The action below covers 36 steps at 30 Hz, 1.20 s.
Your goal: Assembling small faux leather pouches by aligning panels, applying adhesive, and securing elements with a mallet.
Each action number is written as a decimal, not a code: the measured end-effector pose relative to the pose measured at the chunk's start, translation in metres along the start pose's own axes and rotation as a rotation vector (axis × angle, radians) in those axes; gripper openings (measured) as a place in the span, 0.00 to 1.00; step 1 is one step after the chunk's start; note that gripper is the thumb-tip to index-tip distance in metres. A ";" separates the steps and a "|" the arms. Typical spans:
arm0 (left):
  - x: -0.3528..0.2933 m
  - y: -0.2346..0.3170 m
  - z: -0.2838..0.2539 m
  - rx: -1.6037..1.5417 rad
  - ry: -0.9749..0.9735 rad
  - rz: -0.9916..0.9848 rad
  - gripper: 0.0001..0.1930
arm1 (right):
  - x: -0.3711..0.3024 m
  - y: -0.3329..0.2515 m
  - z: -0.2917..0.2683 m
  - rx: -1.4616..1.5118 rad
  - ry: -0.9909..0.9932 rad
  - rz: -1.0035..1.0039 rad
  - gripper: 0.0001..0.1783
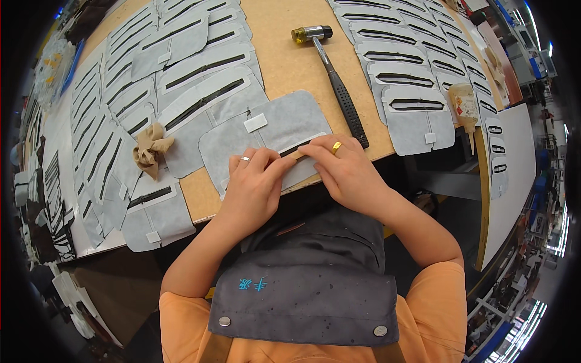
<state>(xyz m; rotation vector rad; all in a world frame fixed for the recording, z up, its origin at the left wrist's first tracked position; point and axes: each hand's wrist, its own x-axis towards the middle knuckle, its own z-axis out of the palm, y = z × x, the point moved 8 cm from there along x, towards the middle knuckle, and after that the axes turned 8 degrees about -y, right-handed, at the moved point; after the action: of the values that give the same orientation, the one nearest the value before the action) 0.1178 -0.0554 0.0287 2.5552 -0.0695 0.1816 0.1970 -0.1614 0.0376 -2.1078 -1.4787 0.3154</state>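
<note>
Overlapping in rows, grey panels point(187, 81) with long dark strips cover the left part of the worktable point(284, 66), with little gap between their edges. A crumpled tan cloth point(151, 151) lies on top of them toward the front. Just below it, a tagged panel point(158, 221) reaches past the table's front edge, and to its right a narrow patch of brown wood shows.

Next comes the panel in work point(275, 133), lying at the front edge, its left margin overlapping its neighbours and its rounded far right corner on wood. The left hand point(248, 181) bends its fingers over that panel's dark strip; the right hand point(345, 169) comes to the same strip from the other side, fingertips close to the left's. I cannot tell whether either hand pinches the material or only presses on it.

Right of the panel, a lane of wood runs away from the person. The mallet point(338, 85) lies along it, its black handle ending near the front edge, just beyond the right hand. Past a slimmer band of wood, right-hand panels point(417, 91) overlap in columns, the nearest reaching the front edge. A bottle point(463, 103) lies on them, nozzle toward the person.
</note>
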 end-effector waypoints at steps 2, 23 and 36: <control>-0.002 0.004 0.001 0.050 0.012 0.034 0.15 | 0.000 -0.015 0.007 -0.221 -0.068 -0.144 0.20; -0.027 -0.022 -0.012 -0.117 0.040 -0.122 0.10 | 0.031 -0.012 0.030 0.210 -0.251 -0.031 0.12; -0.026 -0.024 -0.011 -0.115 -0.017 -0.064 0.12 | 0.028 -0.021 0.029 0.106 -0.241 -0.097 0.08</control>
<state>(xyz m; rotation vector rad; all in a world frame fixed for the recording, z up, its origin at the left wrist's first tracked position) 0.0930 -0.0292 0.0217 2.4412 -0.0049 0.1271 0.1768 -0.1219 0.0289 -1.9611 -1.6552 0.6153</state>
